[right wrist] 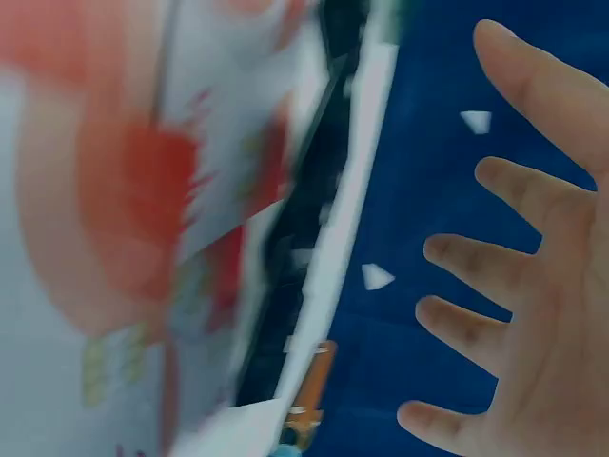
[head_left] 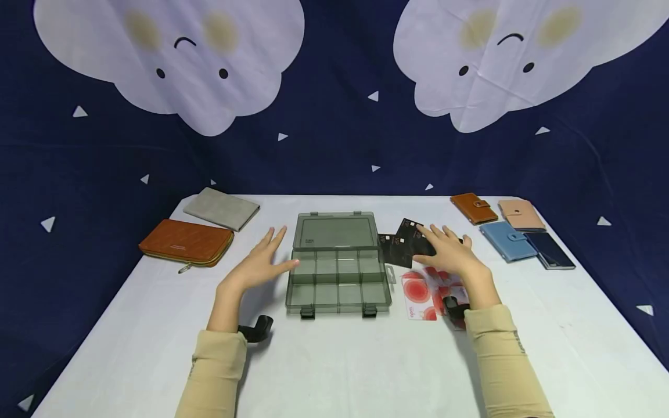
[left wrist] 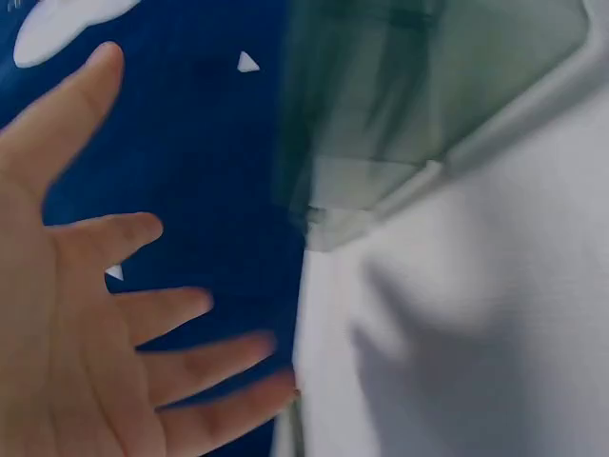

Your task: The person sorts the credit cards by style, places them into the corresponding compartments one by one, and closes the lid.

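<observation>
In the head view, a translucent grey-green compartment box point(head_left: 338, 278) lies on the table with its lid point(head_left: 334, 231) folded back. Its compartments look bare. My left hand point(head_left: 258, 264) hovers at the box's left side with fingers spread, holding nothing. Over the cards to the right of the box is my right hand point(head_left: 448, 252), also with spread fingers and nothing in it. Several black cards point(head_left: 397, 251) lie beside the box, partly hidden by that hand. Nearer the front are red-and-white cards point(head_left: 418, 296), partly covered by the right wrist and its camera.
On the left lie a brown zip wallet point(head_left: 185, 241) and a grey wallet point(head_left: 222, 209). A brown card holder point(head_left: 474, 208), a pink one point(head_left: 521, 214), a blue one point(head_left: 507, 241) and a dark phone point(head_left: 549, 249) sit at the back right. A cloud-patterned curtain point(head_left: 334, 151) hangs behind the table.
</observation>
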Tool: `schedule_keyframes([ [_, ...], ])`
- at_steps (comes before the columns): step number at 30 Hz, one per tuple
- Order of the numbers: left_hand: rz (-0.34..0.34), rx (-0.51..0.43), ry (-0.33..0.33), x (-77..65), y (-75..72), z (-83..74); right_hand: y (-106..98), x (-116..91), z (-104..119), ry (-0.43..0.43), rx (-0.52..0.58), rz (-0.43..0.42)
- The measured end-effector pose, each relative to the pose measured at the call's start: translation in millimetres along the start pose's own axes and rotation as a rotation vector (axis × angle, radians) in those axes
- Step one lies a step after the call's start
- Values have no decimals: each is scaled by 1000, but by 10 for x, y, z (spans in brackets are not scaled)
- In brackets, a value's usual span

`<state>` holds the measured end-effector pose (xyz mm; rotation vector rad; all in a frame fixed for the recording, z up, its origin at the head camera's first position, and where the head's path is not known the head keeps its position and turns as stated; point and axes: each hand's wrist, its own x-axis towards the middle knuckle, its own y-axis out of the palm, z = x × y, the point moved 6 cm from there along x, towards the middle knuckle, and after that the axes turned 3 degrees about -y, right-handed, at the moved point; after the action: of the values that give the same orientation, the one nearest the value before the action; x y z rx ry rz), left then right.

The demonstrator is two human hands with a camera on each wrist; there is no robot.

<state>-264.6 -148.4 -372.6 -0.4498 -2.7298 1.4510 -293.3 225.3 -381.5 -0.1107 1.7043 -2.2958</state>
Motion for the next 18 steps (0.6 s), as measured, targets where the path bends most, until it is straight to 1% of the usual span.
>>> schedule_keyframes([
  [1,33,-66,-3,18,32,39,24,44,-39,4,8,23],
  [3,101,-189,-34,56,102,120,58,135,-121,14,16,59],
  [5,156,-283,-60,99,163,191,77,225,-189,26,13,87],
  [8,219,-431,-94,154,243,271,94,334,-268,50,4,127],
  [9,235,-480,-95,171,263,290,100,363,-292,62,3,138],
  [11,263,-569,-84,200,299,322,107,405,-325,80,-5,156],
  [13,285,-633,-72,217,327,350,107,436,-350,94,-2,163],
  [15,314,-679,-44,224,356,371,107,459,-372,102,2,160],
  [18,346,-718,1,224,389,394,102,480,-400,101,20,146],
])
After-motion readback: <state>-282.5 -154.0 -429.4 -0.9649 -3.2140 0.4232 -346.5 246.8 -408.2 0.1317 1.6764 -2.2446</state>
